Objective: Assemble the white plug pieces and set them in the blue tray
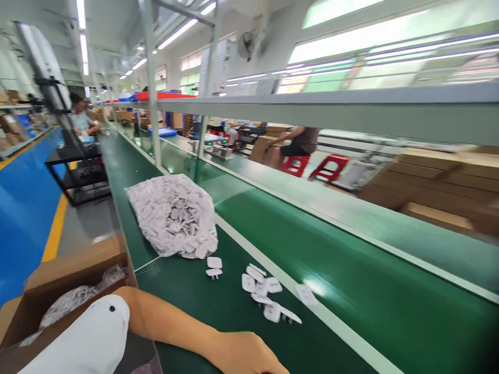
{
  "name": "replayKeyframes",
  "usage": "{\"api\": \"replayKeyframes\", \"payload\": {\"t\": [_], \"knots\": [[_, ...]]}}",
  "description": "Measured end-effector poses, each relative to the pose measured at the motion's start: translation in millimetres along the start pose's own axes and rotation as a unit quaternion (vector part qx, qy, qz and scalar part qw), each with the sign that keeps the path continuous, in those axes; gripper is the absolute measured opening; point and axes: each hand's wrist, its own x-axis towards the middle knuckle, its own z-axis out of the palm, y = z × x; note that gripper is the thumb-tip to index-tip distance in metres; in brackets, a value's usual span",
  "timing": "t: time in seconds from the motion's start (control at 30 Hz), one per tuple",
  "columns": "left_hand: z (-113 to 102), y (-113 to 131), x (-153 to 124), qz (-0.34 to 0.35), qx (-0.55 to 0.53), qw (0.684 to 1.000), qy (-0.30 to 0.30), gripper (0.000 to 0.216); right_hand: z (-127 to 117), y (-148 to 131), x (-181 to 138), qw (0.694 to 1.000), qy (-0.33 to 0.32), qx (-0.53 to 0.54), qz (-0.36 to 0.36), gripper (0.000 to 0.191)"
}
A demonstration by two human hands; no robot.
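A group of white plastic pieces (pixel 272 311) lies loose on the green desk (pixel 230 306), near the middle of the view; several overlap, and some show metal prongs. A single white piece (pixel 306 294) lies just beside the group, on the pale strip (pixel 343 332) running along the desk. A separate pair of white pieces (pixel 214 263) lies to the left of the group, near a clear plastic bag (pixel 175 218). The bag rests on the desk and contains many similar pieces.

The left hand (pixel 249 353) is at the lower edge, nearer the camera than the group and apart from it. Its fingers are cut off by the frame; whether it is released, clenched or grasping cannot be told. The right hand is out of view; its state cannot be told. A white sleeve (pixel 86 337) covers the left upper arm; the forearm is bare and extends over the desk.

An open carton (pixel 78 265) containing clear plastic wrapping (pixel 72 301) stands at the lower left. A grey shelf (pixel 312 111) spans above the desk. Beyond it are a seated person (pixel 304 141), red stools (pixel 330 167) and stacked cardboard boxes (pixel 421 176), the latter blurred.
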Motion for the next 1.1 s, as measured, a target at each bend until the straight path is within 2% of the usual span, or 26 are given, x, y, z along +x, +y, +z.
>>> {"api": "replayKeyframes", "payload": {"t": [0.07, 0.13, 0.2, 0.27, 0.37, 0.57, 0.73, 0.87, 1.0, 1.1], "knots": [[1.7, 3.4, -1.1, -0.001, 0.025, 1.000, 0.016, 0.029, -41.6, 16.9, -2.2, 0.999, 0.041, 0.015, 0.025, 0.026], [0.3, 7.6, -1.1, -0.021, 0.035, 0.999, 0.002, 0.032, -76.9, 24.5, -11.8, 0.997, 0.031, 0.060, 0.038, 0.031], [-2.7, 11.1, 0.5, -0.049, 0.031, 0.998, -0.006, 0.036, -99.7, 21.8, -21.0, 0.990, -0.025, 0.141, 0.019, 0.036], [-5.3, 13.0, 2.4, -0.076, 0.022, 0.997, -0.023, 0.040, -110.1, 14.6, -23.6, 0.980, -0.032, 0.194, -0.011, 0.032], [-7.4, 12.0, 2.7, -0.103, 0.007, 0.994, -0.034, 0.042, -112.2, 10.1, -19.0, 0.978, -0.020, 0.208, -0.020, 0.029], [-8.1, -1.5, -1.6, -0.106, 0.019, 0.993, -0.057, 0.043, -109.4, 20.0, -19.0, 0.982, -0.008, 0.190, -0.015, 0.032], [-8.9, -8.6, -1.8, -0.113, 0.055, 0.990, -0.065, 0.045, -115.2, 15.7, -20.7, 0.982, -0.036, 0.185, 0.026, 0.038], [-8.3, -0.2, -0.7, -0.113, 0.075, 0.989, -0.053, 0.044, -117.5, 15.2, -20.2, 0.983, -0.048, 0.175, 0.036, 0.040], [-6.3, 16.3, 0.4, -0.119, 0.085, 0.989, -0.018, 0.042, -116.1, 19.4, -18.9, 0.986, -0.048, 0.161, 0.016, 0.039], [-5.7, 21.1, 0.7, -0.130, 0.085, 0.988, -0.017, 0.041, -116.1, 20.4, -18.3, 0.986, -0.047, 0.158, 0.007, 0.039]]}}
